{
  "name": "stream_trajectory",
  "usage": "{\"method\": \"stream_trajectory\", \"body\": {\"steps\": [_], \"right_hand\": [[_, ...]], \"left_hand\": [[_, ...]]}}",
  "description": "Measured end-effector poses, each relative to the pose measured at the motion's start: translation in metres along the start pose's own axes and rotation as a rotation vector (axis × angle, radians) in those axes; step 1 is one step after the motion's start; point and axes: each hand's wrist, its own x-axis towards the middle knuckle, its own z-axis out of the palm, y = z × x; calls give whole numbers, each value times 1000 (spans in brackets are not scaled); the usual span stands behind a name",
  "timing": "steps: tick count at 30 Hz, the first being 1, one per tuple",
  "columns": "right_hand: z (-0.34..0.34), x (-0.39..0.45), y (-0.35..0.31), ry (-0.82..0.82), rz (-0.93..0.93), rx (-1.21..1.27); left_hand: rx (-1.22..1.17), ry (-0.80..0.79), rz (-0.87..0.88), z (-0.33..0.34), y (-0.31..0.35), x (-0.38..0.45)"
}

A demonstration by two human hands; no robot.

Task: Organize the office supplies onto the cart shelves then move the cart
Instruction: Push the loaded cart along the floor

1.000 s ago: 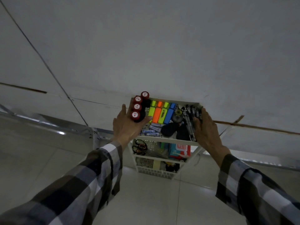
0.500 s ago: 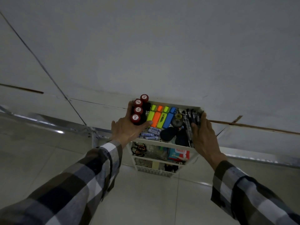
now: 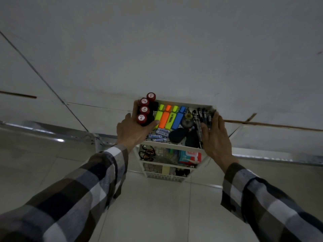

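A white three-shelf cart (image 3: 172,146) stands on the floor against a pale wall. Its top shelf carries red-capped bottles (image 3: 144,110), several highlighters (image 3: 169,117), black pens (image 3: 202,116), small batteries (image 3: 160,134), a tape roll (image 3: 187,117) and dark erasers (image 3: 178,135). My left hand (image 3: 132,131) grips the cart's left edge beside the bottles, thumb lying over the shelf. My right hand (image 3: 215,137) grips the right edge next to the pens. Scissors (image 3: 147,152) and a red-blue box (image 3: 189,157) lie on the middle shelf.
The floor (image 3: 157,206) is pale tile. A metal rail (image 3: 52,135) runs along the wall base at left and right of the cart. The wall (image 3: 174,49) sits right behind the cart.
The cart and both hands sit slightly lower and nearer in view than a second ago; the grip of both hands on the cart's sides is unchanged.
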Motion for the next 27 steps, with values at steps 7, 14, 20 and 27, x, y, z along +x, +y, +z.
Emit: {"method": "stream_trajectory", "body": {"steps": [7,14,20,27], "right_hand": [[0,2,7,18,10,-35],[1,-1,7,35,18,-30],[2,-6,3,51,25,-14],[2,-7,5,115,-34,27]], "left_hand": [[-93,-9,-31,-1,-1,-8],[-97,13,-53,-2,-2,-15],[-93,32,-104,-2,0,-16],[-148,49,-116,1,-2,-13]]}}
